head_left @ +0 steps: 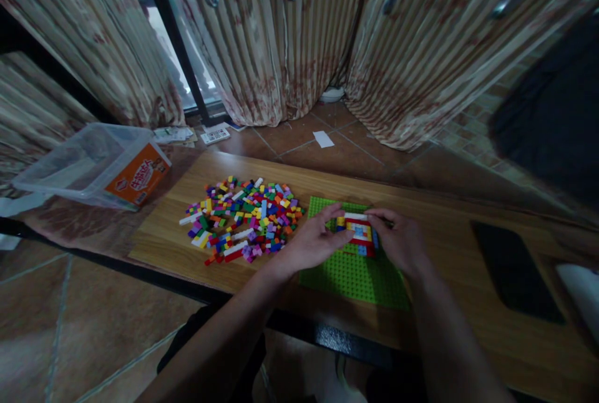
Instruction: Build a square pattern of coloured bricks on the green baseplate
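A small build of toy bricks (359, 233) in white, red, yellow and blue stands on a green studded baseplate (355, 281). My left hand (318, 242) is at the build's left side, its thumb against the front and its fingers toward the back left corner. On the other side, my right hand (397, 237) has its fingers closed at the build's right back corner. Whether a separate small brick sits between those fingertips is hidden. Left of the baseplate lies a wide pile of loose toy bricks (248, 219) in many colours.
The wooden tabletop (154, 234) carries all this. A clear plastic bin (88, 166) with an orange label stands at the far left. A dark flat object (517, 269) lies at the right. Behind the table hang striped curtains (281, 47), with a white paper (322, 139) on the floor.
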Demonstrator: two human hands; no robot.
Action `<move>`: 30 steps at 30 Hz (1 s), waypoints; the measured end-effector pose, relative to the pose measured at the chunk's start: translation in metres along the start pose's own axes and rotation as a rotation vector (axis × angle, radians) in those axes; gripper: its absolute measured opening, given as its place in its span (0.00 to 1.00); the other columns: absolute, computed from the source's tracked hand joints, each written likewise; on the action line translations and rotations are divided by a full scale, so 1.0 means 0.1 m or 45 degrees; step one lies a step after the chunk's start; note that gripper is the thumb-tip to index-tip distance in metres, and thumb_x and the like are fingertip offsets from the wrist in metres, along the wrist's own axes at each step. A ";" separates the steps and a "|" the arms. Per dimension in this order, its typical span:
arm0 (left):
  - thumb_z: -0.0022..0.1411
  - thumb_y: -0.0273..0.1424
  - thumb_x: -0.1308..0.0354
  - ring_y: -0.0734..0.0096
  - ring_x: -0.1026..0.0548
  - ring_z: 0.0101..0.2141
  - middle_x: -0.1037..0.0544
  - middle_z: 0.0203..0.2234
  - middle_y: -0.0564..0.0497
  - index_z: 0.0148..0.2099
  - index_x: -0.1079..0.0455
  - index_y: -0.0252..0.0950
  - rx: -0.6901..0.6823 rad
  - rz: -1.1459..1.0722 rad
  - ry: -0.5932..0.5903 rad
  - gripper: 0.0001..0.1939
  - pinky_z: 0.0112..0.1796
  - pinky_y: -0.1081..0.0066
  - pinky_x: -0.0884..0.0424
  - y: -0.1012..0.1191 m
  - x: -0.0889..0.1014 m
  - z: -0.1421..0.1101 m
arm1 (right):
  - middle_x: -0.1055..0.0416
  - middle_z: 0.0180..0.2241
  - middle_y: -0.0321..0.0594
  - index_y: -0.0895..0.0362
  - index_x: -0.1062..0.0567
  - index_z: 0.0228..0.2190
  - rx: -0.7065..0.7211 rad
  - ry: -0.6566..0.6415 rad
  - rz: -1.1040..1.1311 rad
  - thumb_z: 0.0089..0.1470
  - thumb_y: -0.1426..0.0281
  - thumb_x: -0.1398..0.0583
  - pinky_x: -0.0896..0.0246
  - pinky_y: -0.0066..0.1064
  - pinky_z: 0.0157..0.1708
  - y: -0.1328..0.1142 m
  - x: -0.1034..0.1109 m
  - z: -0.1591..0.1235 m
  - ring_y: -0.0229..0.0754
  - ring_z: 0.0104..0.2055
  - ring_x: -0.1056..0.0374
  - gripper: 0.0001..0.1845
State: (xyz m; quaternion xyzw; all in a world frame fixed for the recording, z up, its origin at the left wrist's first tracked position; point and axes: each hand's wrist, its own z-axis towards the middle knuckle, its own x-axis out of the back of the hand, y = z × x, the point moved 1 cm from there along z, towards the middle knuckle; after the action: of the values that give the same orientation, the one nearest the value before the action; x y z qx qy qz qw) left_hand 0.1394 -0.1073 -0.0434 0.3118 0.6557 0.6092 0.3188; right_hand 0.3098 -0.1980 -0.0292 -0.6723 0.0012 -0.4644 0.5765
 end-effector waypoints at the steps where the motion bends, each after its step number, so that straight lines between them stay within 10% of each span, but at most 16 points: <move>1: 0.58 0.39 0.37 0.80 0.29 0.26 0.32 0.58 0.37 0.65 0.42 0.39 -0.006 -0.009 0.007 0.35 0.26 0.75 0.30 -0.01 0.00 0.00 | 0.22 0.38 0.41 0.54 0.20 0.33 0.000 0.000 0.012 0.52 0.59 0.43 0.37 0.39 0.43 -0.01 -0.01 0.00 0.45 0.39 0.29 0.16; 30: 0.60 0.41 0.40 0.80 0.30 0.24 0.30 0.56 0.39 0.64 0.41 0.37 -0.030 0.189 0.067 0.33 0.27 0.73 0.30 -0.04 0.03 0.05 | 0.21 0.33 0.39 0.53 0.19 0.33 -0.033 -0.095 -0.057 0.52 0.59 0.43 0.37 0.35 0.36 -0.01 -0.08 0.08 0.44 0.34 0.28 0.16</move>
State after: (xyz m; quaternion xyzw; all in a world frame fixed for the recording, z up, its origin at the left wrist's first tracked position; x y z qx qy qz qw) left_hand 0.1419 -0.1022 -0.0482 0.3397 0.6318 0.6469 0.2590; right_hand 0.3097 -0.1875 -0.0320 -0.6964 -0.0293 -0.4516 0.5570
